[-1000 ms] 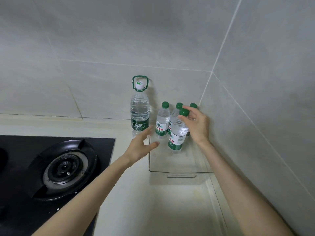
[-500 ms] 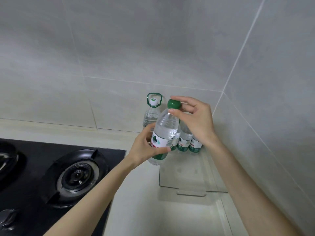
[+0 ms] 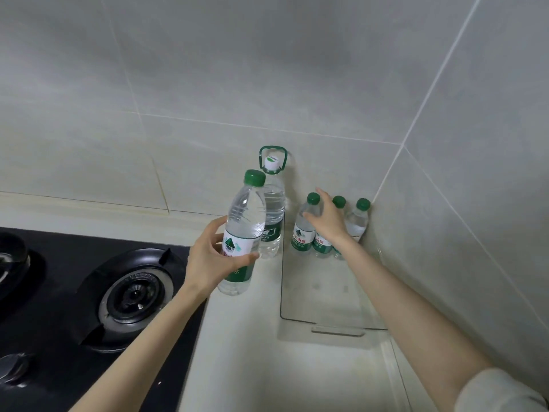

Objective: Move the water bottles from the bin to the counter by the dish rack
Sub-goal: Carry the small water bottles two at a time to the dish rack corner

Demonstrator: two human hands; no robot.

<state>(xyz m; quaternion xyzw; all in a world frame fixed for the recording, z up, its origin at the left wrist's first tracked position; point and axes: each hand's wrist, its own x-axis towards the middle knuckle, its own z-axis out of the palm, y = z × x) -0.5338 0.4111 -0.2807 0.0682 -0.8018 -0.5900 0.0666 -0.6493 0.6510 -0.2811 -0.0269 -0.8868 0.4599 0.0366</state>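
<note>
left hand (image 3: 208, 260) grips a bottle (image 3: 246, 215) by the stove (image 3: 133, 292); right hand (image 3: 328, 226), fingers (image 3: 321, 195) spread, half-hides bottles (image 3: 301, 237) in bin (image 3: 337, 330).

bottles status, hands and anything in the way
Left hand grips one bottle outside the bin. Right hand open at three bottles in the bin. Big handled bottle stands just behind the held one.

Four small bottles (image 3: 303, 230) (one held), one large bottle (image 3: 272, 203), one bin (image 3: 320, 295), two hands (image 3: 208, 260).
</note>
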